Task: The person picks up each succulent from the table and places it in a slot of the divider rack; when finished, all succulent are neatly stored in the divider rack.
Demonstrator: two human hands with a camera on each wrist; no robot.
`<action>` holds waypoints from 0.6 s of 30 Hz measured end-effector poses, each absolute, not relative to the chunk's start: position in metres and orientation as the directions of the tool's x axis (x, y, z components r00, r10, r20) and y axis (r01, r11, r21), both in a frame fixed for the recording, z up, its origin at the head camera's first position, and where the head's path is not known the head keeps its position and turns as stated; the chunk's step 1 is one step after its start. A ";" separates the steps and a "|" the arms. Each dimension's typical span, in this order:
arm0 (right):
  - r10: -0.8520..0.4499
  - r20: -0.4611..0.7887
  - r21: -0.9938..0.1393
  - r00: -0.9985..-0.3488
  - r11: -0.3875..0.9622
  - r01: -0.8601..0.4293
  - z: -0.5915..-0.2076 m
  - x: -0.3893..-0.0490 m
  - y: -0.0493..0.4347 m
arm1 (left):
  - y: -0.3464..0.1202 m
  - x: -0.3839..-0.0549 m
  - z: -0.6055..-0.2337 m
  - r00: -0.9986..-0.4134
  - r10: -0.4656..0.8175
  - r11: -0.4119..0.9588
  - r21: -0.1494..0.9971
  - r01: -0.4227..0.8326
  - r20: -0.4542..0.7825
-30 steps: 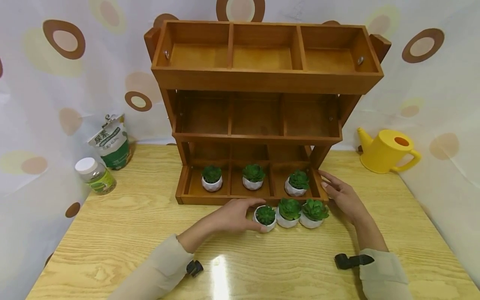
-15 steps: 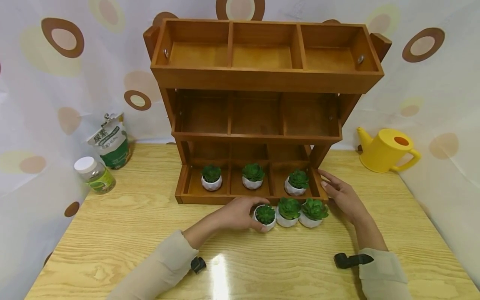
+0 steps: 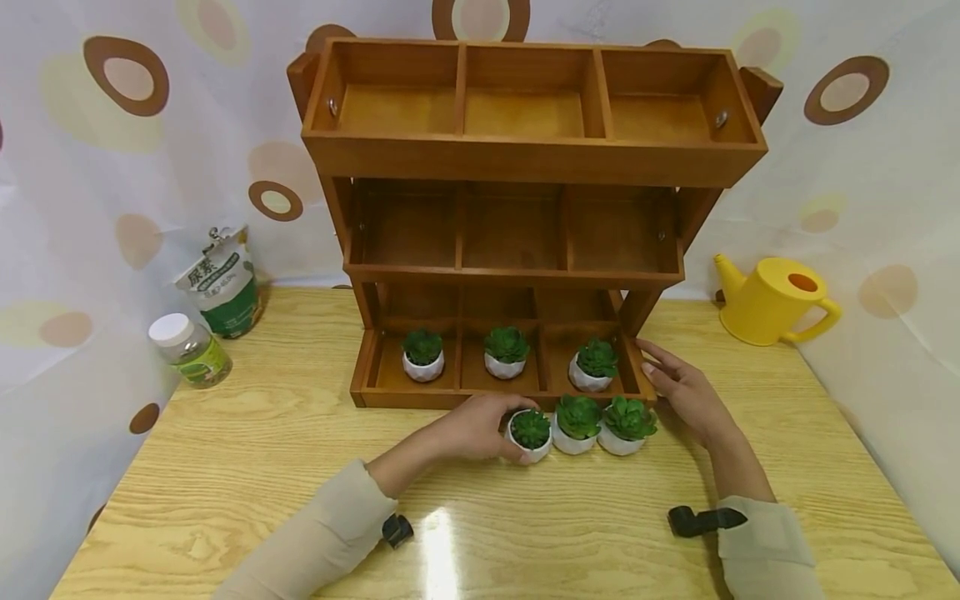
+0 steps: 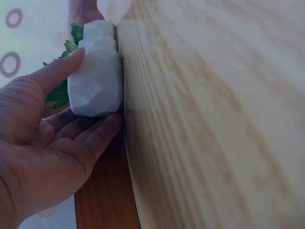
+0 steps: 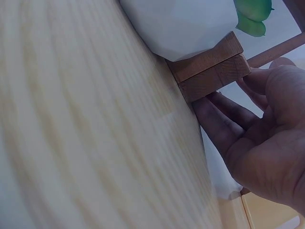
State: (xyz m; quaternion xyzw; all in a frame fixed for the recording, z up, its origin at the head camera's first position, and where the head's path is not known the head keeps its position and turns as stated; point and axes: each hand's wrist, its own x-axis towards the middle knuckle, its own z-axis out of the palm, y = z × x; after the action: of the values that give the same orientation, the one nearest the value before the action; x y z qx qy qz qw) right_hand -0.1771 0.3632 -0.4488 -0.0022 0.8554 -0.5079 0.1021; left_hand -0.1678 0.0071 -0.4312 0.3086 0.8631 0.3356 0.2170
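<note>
- Surface: pale wood-grain table (image 3: 300,467), glossy, with a bright glare patch near the front.
- Room: whitish wall covering (image 3: 202,108) with brown and yellow rings, creased, behind and to both sides.
- Tabletop left: white-lidded jar (image 3: 191,350) leaning, beside a green-and-white bag (image 3: 225,292) with a clip on top. Far right: yellow watering can (image 3: 776,300).
- Centre: three-tier wooden shelf (image 3: 517,272); three potted plants in its bottom tier, one per compartment.
- Left hand (image 3: 476,427) pinches the leftmost front pot (image 3: 530,435) between thumb and fingers; pot upright on the table before the shelf, next to two more pots.
- Right hand (image 3: 688,402): fingers extended, resting against the shelf's right end; firmness of hold, cannot tell.
- Hidden: some left fingertips, behind the pot from overhead; back of the middle tier, dark.
- Cut off: both sleeves at the lower edge; a pot at the top of the right wrist view.
- Bag's small print: unreadable.
</note>
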 end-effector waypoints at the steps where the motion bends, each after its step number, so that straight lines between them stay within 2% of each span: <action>1: -0.105 -0.174 -0.868 -0.979 0.487 0.102 -0.449 -0.177 0.363 | 0.007 -0.168 -0.431 -0.715 0.678 0.585 0.712 0.389 -0.167; 10: -0.099 -0.187 -0.872 -0.977 0.475 0.119 -0.450 -0.176 0.362 | 0.004 -0.164 -0.432 -0.721 0.678 0.584 0.700 0.412 -0.141; 18: -0.106 -0.184 -0.876 -0.977 0.468 0.114 -0.449 -0.176 0.363 | -0.003 -0.162 -0.422 -0.759 0.639 0.567 0.744 0.353 -0.127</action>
State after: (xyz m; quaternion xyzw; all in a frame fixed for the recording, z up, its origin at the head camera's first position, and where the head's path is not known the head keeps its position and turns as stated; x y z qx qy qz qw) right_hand -0.1765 0.3633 -0.4488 0.0025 0.8501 -0.5157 0.1067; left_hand -0.1617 -0.0031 -0.4220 0.2872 0.8633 0.3660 0.1954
